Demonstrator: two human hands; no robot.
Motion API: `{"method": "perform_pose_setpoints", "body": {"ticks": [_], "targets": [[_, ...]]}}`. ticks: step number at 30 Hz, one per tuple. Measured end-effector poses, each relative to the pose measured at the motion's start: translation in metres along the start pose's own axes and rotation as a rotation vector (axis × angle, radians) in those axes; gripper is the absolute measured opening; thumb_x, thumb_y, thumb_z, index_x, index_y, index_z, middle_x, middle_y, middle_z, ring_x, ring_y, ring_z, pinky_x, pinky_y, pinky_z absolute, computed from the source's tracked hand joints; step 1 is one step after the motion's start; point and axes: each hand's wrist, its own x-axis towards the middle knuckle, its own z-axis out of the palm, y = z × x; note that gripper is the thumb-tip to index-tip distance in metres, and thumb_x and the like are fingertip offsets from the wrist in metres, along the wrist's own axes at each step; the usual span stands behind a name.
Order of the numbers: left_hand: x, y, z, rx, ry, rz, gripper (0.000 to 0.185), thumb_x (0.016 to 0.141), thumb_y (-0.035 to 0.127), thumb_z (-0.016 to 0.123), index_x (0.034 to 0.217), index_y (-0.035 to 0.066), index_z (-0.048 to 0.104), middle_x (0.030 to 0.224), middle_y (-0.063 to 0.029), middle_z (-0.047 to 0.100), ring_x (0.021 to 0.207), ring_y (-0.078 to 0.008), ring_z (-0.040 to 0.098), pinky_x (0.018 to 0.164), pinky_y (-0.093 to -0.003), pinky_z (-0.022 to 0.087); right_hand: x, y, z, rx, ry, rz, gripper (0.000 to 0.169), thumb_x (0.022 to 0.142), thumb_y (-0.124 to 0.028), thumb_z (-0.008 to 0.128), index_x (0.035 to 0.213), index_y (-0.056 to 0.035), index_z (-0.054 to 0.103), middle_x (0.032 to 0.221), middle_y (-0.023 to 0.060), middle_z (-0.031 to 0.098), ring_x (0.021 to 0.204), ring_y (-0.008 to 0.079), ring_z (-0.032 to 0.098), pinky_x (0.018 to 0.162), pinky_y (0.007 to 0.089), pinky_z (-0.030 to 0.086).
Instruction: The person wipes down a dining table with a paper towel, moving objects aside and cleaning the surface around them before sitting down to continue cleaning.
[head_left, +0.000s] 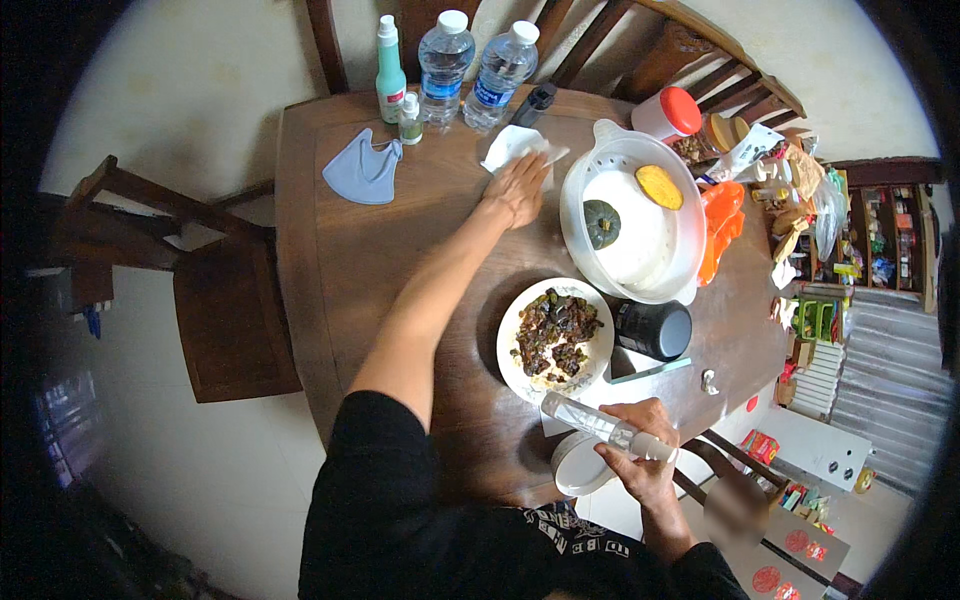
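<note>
My left hand reaches far across the dark wooden table, its palm down. Beneath its fingertips a white tissue is pressed against the tabletop. My right hand grips a clear spray bottle with a whitish top, tilted over the near side of the table. Just beyond that bottle sits a white plate of dark cooked food. A white round bowl or tub is partly hidden below the bottle and hand.
A white plastic basin holds a green squash and a cut yellow piece. A black jar stands beside it. Two water bottles, a green spray bottle and a grey-blue cloth mask are along the far side.
</note>
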Motion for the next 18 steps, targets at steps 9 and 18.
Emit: {"method": "perform_pose_setpoints", "body": {"ticks": [9, 18], "targets": [[-0.198, 0.014, -0.016, -0.185, -0.146, 0.211, 0.050, 0.081, 0.018, 0.040, 0.125, -0.004, 0.034, 0.137, -0.0157, 0.025, 0.128, -0.0270, 0.022, 0.105, -0.0376, 0.018, 0.067, 0.007, 0.006, 0.009, 0.080, -0.177, 0.034, 0.063, -0.011, 0.073, 0.093, -0.0037, 0.059, 0.089, 0.0108, 0.061, 0.077, 0.0245, 0.055, 0.070, 0.0341, 0.043], [-0.355, 0.046, -0.064, -0.347, -0.367, -0.168, 0.053, 0.081, 0.018, 0.042, 0.128, -0.004, 0.030, 0.136, -0.0184, 0.025, 0.128, -0.0303, 0.020, 0.105, -0.0390, 0.017, 0.268, 0.061, 0.113, -0.046, 0.291, -0.119, 0.035, 0.067, -0.020, 0.070, 0.097, -0.0057, 0.058, 0.089, 0.0169, 0.061, 0.085, 0.0363, 0.055, 0.075, 0.0402, 0.044]]}}
